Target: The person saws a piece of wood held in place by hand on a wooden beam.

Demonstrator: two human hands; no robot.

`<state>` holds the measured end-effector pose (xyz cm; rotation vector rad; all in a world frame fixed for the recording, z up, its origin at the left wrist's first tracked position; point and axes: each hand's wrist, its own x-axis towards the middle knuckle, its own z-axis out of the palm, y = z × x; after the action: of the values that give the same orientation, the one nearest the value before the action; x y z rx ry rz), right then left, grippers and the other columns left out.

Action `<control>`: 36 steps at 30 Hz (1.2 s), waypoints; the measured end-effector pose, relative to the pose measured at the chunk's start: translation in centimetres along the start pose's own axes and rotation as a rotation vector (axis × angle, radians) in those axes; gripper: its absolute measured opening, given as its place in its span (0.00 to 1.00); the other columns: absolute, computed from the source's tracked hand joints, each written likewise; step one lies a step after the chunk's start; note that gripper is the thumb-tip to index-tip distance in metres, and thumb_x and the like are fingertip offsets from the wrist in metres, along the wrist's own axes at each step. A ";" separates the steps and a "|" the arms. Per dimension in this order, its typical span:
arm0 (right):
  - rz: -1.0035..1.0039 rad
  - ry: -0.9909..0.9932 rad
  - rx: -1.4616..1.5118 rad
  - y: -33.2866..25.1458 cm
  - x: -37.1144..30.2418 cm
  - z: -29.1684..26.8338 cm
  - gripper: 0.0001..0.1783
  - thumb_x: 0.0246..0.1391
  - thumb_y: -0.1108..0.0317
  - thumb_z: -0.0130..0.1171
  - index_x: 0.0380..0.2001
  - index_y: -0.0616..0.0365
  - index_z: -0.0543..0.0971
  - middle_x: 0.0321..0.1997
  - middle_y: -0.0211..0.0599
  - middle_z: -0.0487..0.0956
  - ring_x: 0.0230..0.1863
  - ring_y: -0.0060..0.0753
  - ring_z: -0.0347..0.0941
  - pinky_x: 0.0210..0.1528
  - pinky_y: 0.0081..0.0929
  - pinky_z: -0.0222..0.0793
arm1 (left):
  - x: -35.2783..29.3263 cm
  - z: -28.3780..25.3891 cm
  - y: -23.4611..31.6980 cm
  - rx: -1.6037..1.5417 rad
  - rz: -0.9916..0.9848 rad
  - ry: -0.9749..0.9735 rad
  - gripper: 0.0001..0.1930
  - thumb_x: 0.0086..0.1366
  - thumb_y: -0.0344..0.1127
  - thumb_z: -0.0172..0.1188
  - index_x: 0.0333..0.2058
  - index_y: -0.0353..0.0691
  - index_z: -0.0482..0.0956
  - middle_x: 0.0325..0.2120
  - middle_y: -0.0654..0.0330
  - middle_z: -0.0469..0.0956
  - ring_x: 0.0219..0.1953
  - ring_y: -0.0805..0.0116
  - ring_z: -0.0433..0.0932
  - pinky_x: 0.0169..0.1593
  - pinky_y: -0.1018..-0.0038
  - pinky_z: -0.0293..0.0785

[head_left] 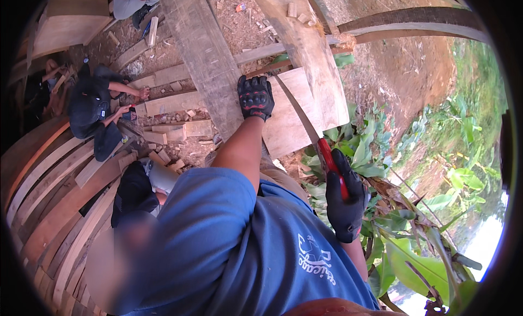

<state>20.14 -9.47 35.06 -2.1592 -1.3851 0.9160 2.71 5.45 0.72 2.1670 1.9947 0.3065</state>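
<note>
My left hand [255, 98], in a black glove with red trim, grips the left edge of a pale, flat wooden panel [286, 128]. Its fingers look bent down at the edge, and their tips are hidden. In my gloved right hand [346, 199] is the red handle of a hand saw [298, 109]. The long, slightly curved saw blade slants up and left across the panel, its tip near the panel's far edge, to the right of my left hand. Whether the teeth are in the wood I cannot tell.
Long planks [199, 54] run under and beside the panel. At left, a crouching person in dark clothes [90, 106] works near some beams, with stacked boards [71, 201] closer in. Others sit farther off. Leafy plants [365, 147] grow at right, below a curved timber [411, 22].
</note>
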 end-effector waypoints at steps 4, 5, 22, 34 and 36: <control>-0.037 0.034 -0.015 0.8 0.8 -0.2 0.25 0.66 0.72 0.63 0.66 0.54 0.82 0.55 0.50 0.88 0.52 0.41 0.89 0.53 0.36 0.81 | 0.3 -0.7 0.4 -0.025 0.012 -0.042 0.15 0.76 0.43 0.55 0.50 0.44 0.85 0.47 0.53 0.85 0.57 0.52 0.80 0.76 0.50 0.58; -0.020 0.030 -0.035 0.7 1.1 -0.3 0.25 0.67 0.72 0.63 0.66 0.54 0.82 0.56 0.51 0.88 0.53 0.41 0.89 0.55 0.36 0.81 | 0.3 -0.7 0.2 -0.021 0.011 -0.043 0.15 0.76 0.44 0.55 0.50 0.44 0.84 0.47 0.53 0.85 0.57 0.52 0.80 0.76 0.51 0.58; 0.023 0.018 -0.045 2.8 3.6 -1.3 0.23 0.69 0.71 0.60 0.66 0.57 0.82 0.54 0.47 0.89 0.47 0.38 0.89 0.51 0.32 0.81 | 0.3 -0.1 0.0 -0.010 0.023 -0.005 0.13 0.75 0.43 0.55 0.48 0.44 0.84 0.45 0.52 0.85 0.54 0.51 0.81 0.76 0.49 0.60; 0.159 -0.080 0.135 -2.9 9.7 -3.0 0.20 0.71 0.66 0.61 0.62 0.61 0.83 0.43 0.46 0.89 0.38 0.28 0.85 0.42 0.29 0.79 | 0.2 -0.5 -0.1 -0.057 0.009 -0.011 0.15 0.76 0.44 0.54 0.50 0.45 0.85 0.46 0.53 0.85 0.56 0.52 0.80 0.76 0.49 0.59; 0.117 -0.090 0.096 -2.3 9.3 -2.0 0.20 0.71 0.67 0.62 0.62 0.60 0.84 0.45 0.49 0.90 0.41 0.34 0.88 0.45 0.31 0.80 | 0.2 -0.2 -0.1 -0.046 0.013 0.005 0.15 0.76 0.45 0.53 0.49 0.45 0.85 0.46 0.53 0.85 0.55 0.53 0.81 0.76 0.50 0.59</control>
<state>22.76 -0.04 35.10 -2.1690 -1.2388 1.1126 2.54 5.69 0.92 2.1534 1.9572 0.3564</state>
